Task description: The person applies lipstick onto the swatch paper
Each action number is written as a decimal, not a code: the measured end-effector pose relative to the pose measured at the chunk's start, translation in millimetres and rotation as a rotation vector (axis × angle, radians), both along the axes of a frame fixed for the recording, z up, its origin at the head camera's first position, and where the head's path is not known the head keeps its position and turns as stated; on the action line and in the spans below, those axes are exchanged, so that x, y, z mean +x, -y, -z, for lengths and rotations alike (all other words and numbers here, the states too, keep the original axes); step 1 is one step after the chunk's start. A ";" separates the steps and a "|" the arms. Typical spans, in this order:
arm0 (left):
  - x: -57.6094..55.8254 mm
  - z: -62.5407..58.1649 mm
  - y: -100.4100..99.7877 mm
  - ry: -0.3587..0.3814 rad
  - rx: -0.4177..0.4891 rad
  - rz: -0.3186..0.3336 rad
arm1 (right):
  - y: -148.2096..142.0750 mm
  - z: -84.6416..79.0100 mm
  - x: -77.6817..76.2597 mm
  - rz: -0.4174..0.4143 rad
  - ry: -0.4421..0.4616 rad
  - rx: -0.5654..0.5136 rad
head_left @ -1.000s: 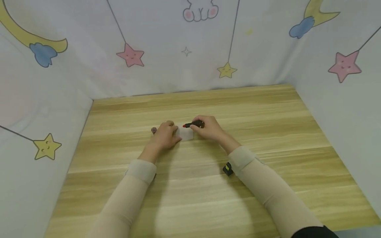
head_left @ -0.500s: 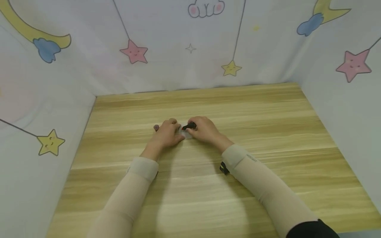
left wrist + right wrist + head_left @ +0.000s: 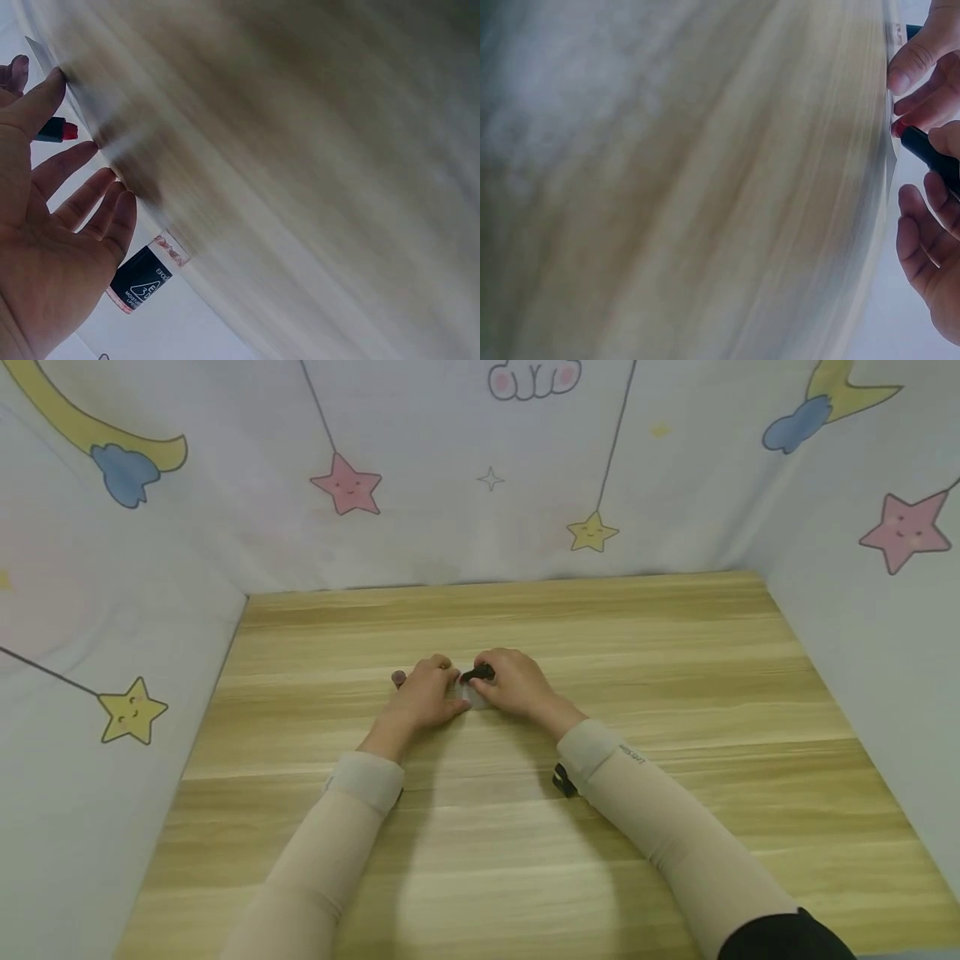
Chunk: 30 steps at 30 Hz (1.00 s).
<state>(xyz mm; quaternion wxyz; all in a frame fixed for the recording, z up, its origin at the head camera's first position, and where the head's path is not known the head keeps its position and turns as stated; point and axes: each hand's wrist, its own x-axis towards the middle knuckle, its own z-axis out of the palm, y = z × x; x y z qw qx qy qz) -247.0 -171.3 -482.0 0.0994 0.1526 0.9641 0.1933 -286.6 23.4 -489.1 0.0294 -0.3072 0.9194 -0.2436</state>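
Note:
In the head view my right hand (image 3: 516, 683) grips a black marker (image 3: 480, 672) with a red tip, held tilted down over a small white piece of paper (image 3: 476, 699). The right wrist view shows the marker (image 3: 930, 152) between thumb and fingers, its red tip at the paper's surface. My left hand (image 3: 422, 697) rests on the left part of the paper, thumb and fingers spread, its fingertips (image 3: 90, 147) pressing down. Part of the paper is hidden under both hands. Beyond the left hand stands a small tube (image 3: 398, 678); the left wrist view shows its black printed label.
A small black object (image 3: 564, 780) lies beside the right sleeve cuff, partly covered by it. The wood-grain table (image 3: 510, 860) is bordered by white fabric walls (image 3: 420, 543) printed with stars and moons.
My right hand has moved left and lowered the marker's tip to the paper, close to the left hand. The left hand stays on the paper. The head view has shifted slightly.

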 end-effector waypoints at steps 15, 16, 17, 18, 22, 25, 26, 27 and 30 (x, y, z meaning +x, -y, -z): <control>-2.0 0.0 -0.2 -0.001 -0.035 0.000 | 1.3 0.0 -1.1 -0.017 -0.001 0.012; -2.3 0.1 -0.4 0.001 -0.036 -0.003 | 1.0 -0.1 -1.2 -0.019 -0.003 0.012; -2.7 0.3 -0.5 0.002 -0.040 -0.003 | 0.7 0.0 -1.4 -0.024 -0.006 0.013; -3.1 0.4 -0.6 0.001 -0.041 -0.003 | 0.6 0.1 -1.6 -0.028 -0.010 0.012; -4.2 1.0 -0.4 0.004 -0.034 -0.010 | -0.2 -0.1 -1.9 -0.043 -0.015 0.005; -4.6 1.3 -0.3 0.011 -0.028 -0.015 | -0.3 -1.2 -1.3 -0.061 -0.004 -0.003; -4.6 1.3 -0.3 0.014 -0.026 -0.018 | -0.2 -1.7 -1.0 -0.068 0.002 -0.005; -4.6 1.4 -0.2 0.015 -0.028 -0.018 | -0.1 -2.2 -0.5 -0.075 0.011 -0.007; -4.4 1.3 -0.4 0.015 -0.032 -0.017 | -0.1 -3.3 0.9 -0.090 0.035 -0.009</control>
